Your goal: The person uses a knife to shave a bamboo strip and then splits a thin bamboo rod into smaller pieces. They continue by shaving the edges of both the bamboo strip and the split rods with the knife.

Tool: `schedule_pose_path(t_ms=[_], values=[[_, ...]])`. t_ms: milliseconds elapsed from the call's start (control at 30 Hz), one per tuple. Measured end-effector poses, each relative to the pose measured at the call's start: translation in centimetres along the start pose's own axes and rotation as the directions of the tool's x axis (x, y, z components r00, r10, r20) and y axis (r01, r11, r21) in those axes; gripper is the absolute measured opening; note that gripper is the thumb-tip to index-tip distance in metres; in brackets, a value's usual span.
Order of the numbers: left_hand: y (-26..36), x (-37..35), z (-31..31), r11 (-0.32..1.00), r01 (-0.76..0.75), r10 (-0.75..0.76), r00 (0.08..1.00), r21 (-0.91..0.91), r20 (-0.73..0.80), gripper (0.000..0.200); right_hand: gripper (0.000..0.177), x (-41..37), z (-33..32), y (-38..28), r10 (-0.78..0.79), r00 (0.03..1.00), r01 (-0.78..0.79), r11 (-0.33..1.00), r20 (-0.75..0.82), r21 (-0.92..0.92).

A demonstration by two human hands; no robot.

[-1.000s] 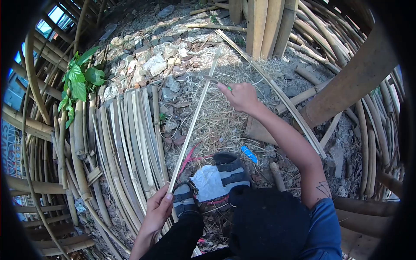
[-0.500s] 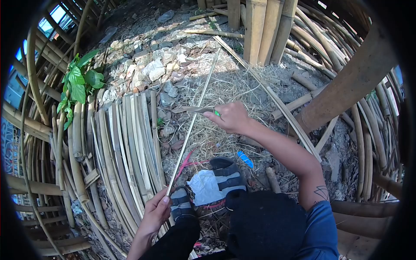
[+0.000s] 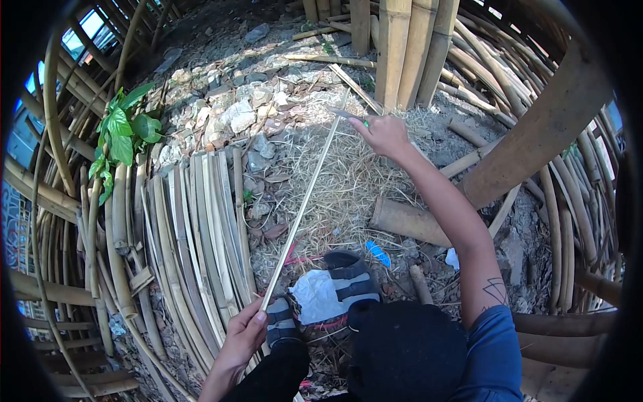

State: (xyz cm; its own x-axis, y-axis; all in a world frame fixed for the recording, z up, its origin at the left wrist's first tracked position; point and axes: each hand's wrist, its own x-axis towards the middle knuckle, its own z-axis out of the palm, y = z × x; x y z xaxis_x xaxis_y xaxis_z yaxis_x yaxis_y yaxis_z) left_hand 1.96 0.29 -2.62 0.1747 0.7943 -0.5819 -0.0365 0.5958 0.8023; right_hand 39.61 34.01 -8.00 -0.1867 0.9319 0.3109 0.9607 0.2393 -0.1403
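Note:
My left hand (image 3: 245,335) is closed around the lower end of a long thin bamboo strip (image 3: 305,204), which slants up and away to the right. Near the strip's far end, my right hand (image 3: 387,135) grips a knife with a green-marked handle. The knife blade (image 3: 343,114) points left and lies across the strip, touching or just over it. Pale shavings (image 3: 341,181) cover the ground below the strip.
Split bamboo slats (image 3: 201,228) lie at the left, by a leafy plant (image 3: 120,130). Upright poles (image 3: 395,53) stand at the back, and a thick pole (image 3: 536,127) leans at the right. A sandal (image 3: 353,278), white scrap (image 3: 315,295) and cut bamboo piece (image 3: 408,222) are on the ground.
My right hand and the knife have moved forward along the strip, away from me. My left hand has barely moved and still holds the strip.

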Motion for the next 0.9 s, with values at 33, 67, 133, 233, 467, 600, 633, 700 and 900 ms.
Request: schedule_pose_path(t_ms=[33, 67, 133, 233, 467, 600, 633, 700, 900], values=[[0.0, 0.0, 0.1, 1.000, -0.002, 0.002, 1.000, 0.002, 0.000, 0.039, 0.074, 0.4, 0.2, 0.6, 0.001, 1.000, -0.001, 1.000, -0.002, 0.000], [-0.1, 0.0, 0.1, 1.000, -0.010, 0.010, 1.000, 0.030, -0.010, 0.038, 0.075, 0.8, 0.8, 1.5, 0.087, 0.992, -0.095, 0.992, -0.092, -0.078], [-0.2, -0.1, 0.1, 0.998, -0.022, 0.023, 0.999, 0.056, -0.022, 0.038, 0.077, 1.3, 0.5, 3.9, 0.161, 0.969, -0.190, 0.971, -0.190, -0.147], [-0.2, -0.6, -0.8, 0.996, -0.084, 0.086, 0.995, 0.041, -0.055, 0.038, 0.076, 1.2, -1.0, 5.6, 0.298, 0.921, -0.338, 0.932, -0.252, -0.132], [-0.2, 0.2, -0.8, 0.996, -0.069, 0.075, 0.992, 0.063, -0.097, 0.042, 0.065, -5.5, -1.5, -5.0, 0.182, 0.983, -0.151, 0.879, -0.027, 0.452], [-0.2, 0.2, -0.7, 0.994, -0.094, 0.097, 0.994, 0.063, -0.046, 0.038, 0.060, -7.7, 0.8, -8.7, -0.126, 0.979, 0.187, 0.868, -0.160, 0.460], [0.0, 0.0, -0.7, 0.996, -0.077, 0.078, 0.997, 0.039, -0.027, 0.038, 0.063, -7.9, 1.0, -8.9, -0.228, 0.943, 0.315, 0.845, -0.241, 0.433], [0.2, -0.2, -0.7, 0.998, -0.061, 0.061, 0.998, 0.018, -0.006, 0.038, 0.063, -7.1, 1.4, -8.3, -0.244, 0.932, 0.335, 0.862, -0.269, 0.381], [-0.4, -0.6, -0.8, 0.998, -0.056, 0.057, 0.998, -0.027, 0.037, 0.038, 0.068, -0.1, 0.4, -1.0, -0.313, 0.921, 0.333, 0.941, -0.230, 0.055]])
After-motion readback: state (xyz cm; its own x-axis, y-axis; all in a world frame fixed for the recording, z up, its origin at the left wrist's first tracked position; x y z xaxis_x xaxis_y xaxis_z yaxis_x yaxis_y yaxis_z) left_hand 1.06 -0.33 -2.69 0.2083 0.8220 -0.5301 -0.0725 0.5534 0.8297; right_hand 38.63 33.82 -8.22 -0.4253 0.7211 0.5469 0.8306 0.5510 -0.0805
